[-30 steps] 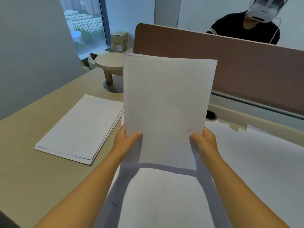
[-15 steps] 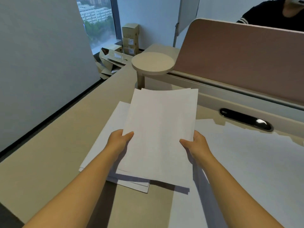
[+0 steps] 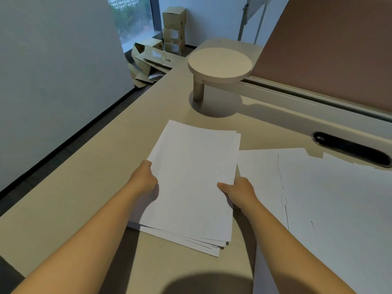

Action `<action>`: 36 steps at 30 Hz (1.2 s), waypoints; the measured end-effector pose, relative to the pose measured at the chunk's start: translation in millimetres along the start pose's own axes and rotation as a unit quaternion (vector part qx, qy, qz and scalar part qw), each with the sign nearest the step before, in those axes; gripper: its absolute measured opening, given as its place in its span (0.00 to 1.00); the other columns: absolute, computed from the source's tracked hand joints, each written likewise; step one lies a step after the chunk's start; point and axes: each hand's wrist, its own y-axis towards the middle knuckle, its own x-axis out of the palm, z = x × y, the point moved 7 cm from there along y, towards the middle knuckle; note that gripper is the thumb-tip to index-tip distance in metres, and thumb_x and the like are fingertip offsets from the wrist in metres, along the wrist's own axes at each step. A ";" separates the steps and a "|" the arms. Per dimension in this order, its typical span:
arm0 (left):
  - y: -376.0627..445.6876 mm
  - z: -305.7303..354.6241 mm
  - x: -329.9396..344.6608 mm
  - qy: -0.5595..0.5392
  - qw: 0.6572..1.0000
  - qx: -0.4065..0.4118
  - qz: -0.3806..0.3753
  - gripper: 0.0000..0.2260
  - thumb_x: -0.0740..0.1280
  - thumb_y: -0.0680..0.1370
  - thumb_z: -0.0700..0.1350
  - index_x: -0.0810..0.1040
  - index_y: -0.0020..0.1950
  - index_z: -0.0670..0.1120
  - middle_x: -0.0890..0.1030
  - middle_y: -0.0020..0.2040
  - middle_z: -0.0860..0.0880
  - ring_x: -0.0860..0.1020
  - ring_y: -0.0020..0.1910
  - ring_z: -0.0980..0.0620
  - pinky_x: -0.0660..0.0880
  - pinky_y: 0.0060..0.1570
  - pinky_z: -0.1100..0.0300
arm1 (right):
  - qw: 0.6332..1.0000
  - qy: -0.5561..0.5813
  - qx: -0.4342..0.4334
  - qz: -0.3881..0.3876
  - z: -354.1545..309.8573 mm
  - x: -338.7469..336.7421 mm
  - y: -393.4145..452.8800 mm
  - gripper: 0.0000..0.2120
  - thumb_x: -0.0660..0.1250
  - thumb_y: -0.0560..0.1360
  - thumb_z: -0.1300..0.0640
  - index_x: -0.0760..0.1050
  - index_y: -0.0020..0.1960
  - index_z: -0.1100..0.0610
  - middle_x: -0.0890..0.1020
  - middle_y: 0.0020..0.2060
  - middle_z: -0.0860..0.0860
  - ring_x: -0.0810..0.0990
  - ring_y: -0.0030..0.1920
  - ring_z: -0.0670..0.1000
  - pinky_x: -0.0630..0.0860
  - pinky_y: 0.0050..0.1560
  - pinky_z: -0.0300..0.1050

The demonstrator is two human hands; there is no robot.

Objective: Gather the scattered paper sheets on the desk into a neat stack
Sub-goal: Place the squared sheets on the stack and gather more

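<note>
A stack of white paper sheets (image 3: 193, 177) lies on the beige desk (image 3: 74, 198), its near edges fanned out unevenly. My left hand (image 3: 145, 177) grips the stack's left edge, fingers curled under it. At the right edge, my right hand (image 3: 239, 190) holds the sheets with the thumb on top. More loose white sheets (image 3: 318, 198) lie overlapping on the desk to the right of the stack.
A round raised shelf on a post (image 3: 219, 64) stands behind the stack. A brown divider panel (image 3: 328, 49) runs along the desk's far side, with a black cable slot (image 3: 350, 148) below it. Cardboard boxes (image 3: 172, 30) sit on the floor by the window.
The sheets I held upright have come down to the left and now lie on the stack. My view has tilted down and left.
</note>
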 end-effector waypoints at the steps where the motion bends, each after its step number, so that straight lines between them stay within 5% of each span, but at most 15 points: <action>1: -2.0 -0.6 -2.1 0.013 1.000 -0.004 0.015 0.20 0.59 0.77 0.33 0.62 0.69 0.40 0.72 0.60 0.41 0.72 0.57 0.42 0.67 0.50 0.56 | 1.000 -0.026 0.001 -0.005 0.7 1.6 0.3 0.14 0.64 0.76 0.53 0.70 0.39 0.63 0.75 0.33 0.56 0.75 0.35 0.54 0.70 0.42 0.43; 7: -37.6 20.8 -13.5 0.112 0.980 0.066 0.150 0.23 0.63 0.77 0.39 0.63 0.71 0.42 0.66 0.69 0.41 0.64 0.68 0.41 0.65 0.64 0.51 | 0.995 -0.086 -0.039 0.027 1.1 -16.3 -7.7 0.20 0.63 0.76 0.53 0.62 0.28 0.57 0.68 0.27 0.51 0.68 0.28 0.49 0.64 0.29 0.39; 15: -112.2 95.9 67.6 -0.041 0.983 0.176 0.036 0.11 0.60 0.79 0.41 0.75 0.60 0.43 0.78 0.56 0.46 0.74 0.50 0.52 0.68 0.49 0.62 | 0.992 -0.048 -0.088 0.081 50.5 -114.4 -48.9 0.18 0.61 0.76 0.58 0.59 0.30 0.56 0.69 0.34 0.56 0.71 0.37 0.52 0.66 0.40 0.42; 21: -184.7 141.1 159.6 -0.035 0.979 0.199 -0.002 0.11 0.61 0.79 0.43 0.74 0.61 0.42 0.77 0.60 0.45 0.74 0.54 0.51 0.67 0.51 0.63 | 0.991 -0.054 -0.069 0.105 138.7 -205.9 -84.0 0.18 0.60 0.77 0.58 0.60 0.30 0.54 0.67 0.31 0.50 0.75 0.40 0.54 0.64 0.41 0.42; 23: -201.5 145.3 188.4 -0.023 0.979 0.200 -0.009 0.14 0.62 0.79 0.44 0.72 0.64 0.42 0.74 0.64 0.46 0.73 0.62 0.49 0.66 0.55 0.63 | 0.992 -0.055 -0.048 0.105 171.1 -232.1 -95.7 0.06 0.60 0.78 0.55 0.74 0.48 0.56 0.74 0.47 0.50 0.77 0.53 0.52 0.68 0.49 0.43; 24: -207.1 145.7 201.1 -0.005 0.980 0.199 -0.009 0.17 0.62 0.79 0.45 0.70 0.66 0.43 0.72 0.67 0.46 0.71 0.66 0.49 0.66 0.59 0.62 | 0.992 -0.060 -0.033 0.110 189.0 -244.6 -97.0 0.14 0.60 0.78 0.55 0.71 0.61 0.58 0.73 0.59 0.52 0.74 0.62 0.54 0.68 0.57 0.44; 26: -215.8 141.5 222.3 0.061 0.981 0.187 0.007 0.23 0.62 0.78 0.50 0.64 0.71 0.44 0.66 0.72 0.46 0.64 0.72 0.47 0.63 0.67 0.56 | 0.986 -0.099 -0.011 0.134 219.9 -266.1 -103.9 0.24 0.60 0.78 0.51 0.62 0.71 0.59 0.64 0.71 0.55 0.65 0.71 0.56 0.65 0.68 0.49; 31: -234.7 120.8 257.5 0.210 0.971 0.112 0.006 0.31 0.53 0.79 0.60 0.45 0.77 0.49 0.45 0.78 0.45 0.42 0.76 0.41 0.46 0.73 0.45 | 0.951 -0.261 0.093 0.138 285.1 -292.3 -117.4 0.36 0.53 0.77 0.39 0.42 0.76 0.53 0.40 0.76 0.56 0.39 0.76 0.58 0.42 0.74 0.57; 36: -237.6 121.9 275.1 0.248 0.960 0.126 -0.018 0.32 0.50 0.79 0.61 0.40 0.77 0.50 0.40 0.77 0.45 0.38 0.76 0.42 0.39 0.72 0.43 | 0.958 -0.269 0.047 0.092 294.3 -275.0 -116.8 0.41 0.52 0.77 0.37 0.34 0.76 0.57 0.35 0.75 0.55 0.33 0.75 0.57 0.34 0.73 0.57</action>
